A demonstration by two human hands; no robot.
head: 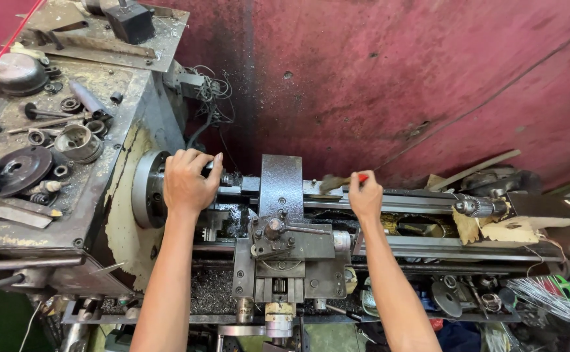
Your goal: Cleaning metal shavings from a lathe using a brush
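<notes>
- At the round grey steel chuck (pixel 147 189) of the worn metal lathe, the left hand (pixel 187 181) is laid over the top, fingers curled down around the rim, so the chuck is gripped from above.
- A small brush with a red handle (pixel 344 182) is pinched in the closed fingers of the right hand (pixel 365 197), its dark bristles pointing left over the rear of the lathe bed.
- Between the two hands, the grey cast-iron carriage with its tool post (pixel 285 228) is seen sitting across the steel bedways (pixel 422 246).
- A brushing-down of the bed behind the carriage is judged to be in hand, with the chuck steadied or turned by hand; whether any workpiece is clamped cannot be told, the jaws being hidden under the left hand.
- A short sweep of the bristles along the ways would be called for, with the chuck kept from spinning.
- Loose rings, pulleys and bearings (pixel 76 140) are scattered on the grimy headstock top (pixel 105 81), and a drill chuck in the tailstock (pixel 477 206) lies well apart to the right.
</notes>
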